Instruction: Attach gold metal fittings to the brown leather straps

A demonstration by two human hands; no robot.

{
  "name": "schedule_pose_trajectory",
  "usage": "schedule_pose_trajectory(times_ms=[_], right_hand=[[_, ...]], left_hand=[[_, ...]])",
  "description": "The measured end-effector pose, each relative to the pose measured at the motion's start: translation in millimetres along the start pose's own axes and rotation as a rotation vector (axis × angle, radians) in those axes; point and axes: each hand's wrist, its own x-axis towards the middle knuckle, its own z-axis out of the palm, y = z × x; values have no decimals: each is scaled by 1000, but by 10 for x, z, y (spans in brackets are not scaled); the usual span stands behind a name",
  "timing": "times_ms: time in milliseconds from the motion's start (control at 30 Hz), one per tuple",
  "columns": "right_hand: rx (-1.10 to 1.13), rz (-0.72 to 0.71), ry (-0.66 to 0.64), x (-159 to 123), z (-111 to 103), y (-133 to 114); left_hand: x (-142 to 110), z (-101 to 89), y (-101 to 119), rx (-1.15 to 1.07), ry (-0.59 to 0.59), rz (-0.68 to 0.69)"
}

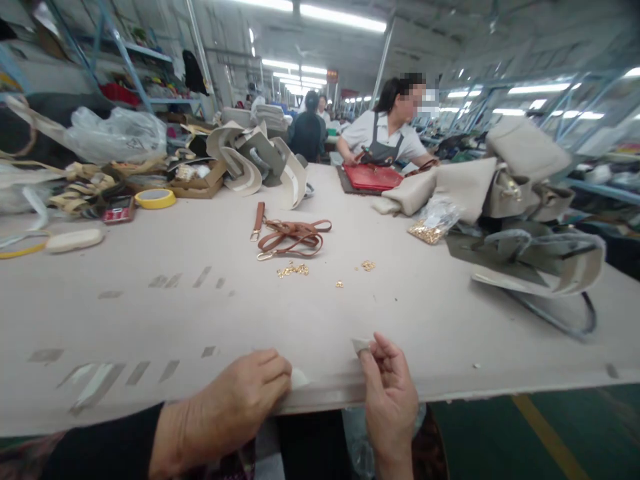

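Note:
At the table's front edge, my left hand (240, 397) is closed, its fingers pinching or pressing a small pale piece (300, 379) that pokes out beside the fingertips. My right hand (393, 387), palm turned up, pinches a small whitish scrap (359, 344) between thumb and finger. Whether the pieces are paper or leather I cannot make out. Beyond my hands lie small gold hardware pieces in loose heaps, one heap (294, 269) on the left and another (369, 265) on the right. Behind them rests a coiled brown leather strap (295, 235) with metal clasps.
Bag parts (270, 160) and a yellow tape roll (155, 199) lie at the back left. At the right stand beige bags (525, 173), a plastic bag of gold hardware (433, 223) and a curved bag panel (540, 283). Across the table (200, 313), a co-worker (387, 130) handles a red bag (373, 177).

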Motion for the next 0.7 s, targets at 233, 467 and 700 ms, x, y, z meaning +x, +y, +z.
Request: schedule_pose_trajectory(times_ms=[233,467,700], right_hand=[[42,-65,3,80,-17,158],[-4,-15,17,37,-12,98],[-39,-39,4,22,-5,22]], left_hand=[[-25,87,41,97,-52,-62],[22,61,-16,78,-58,-95],[105,44,-128,-17,-112,-109]])
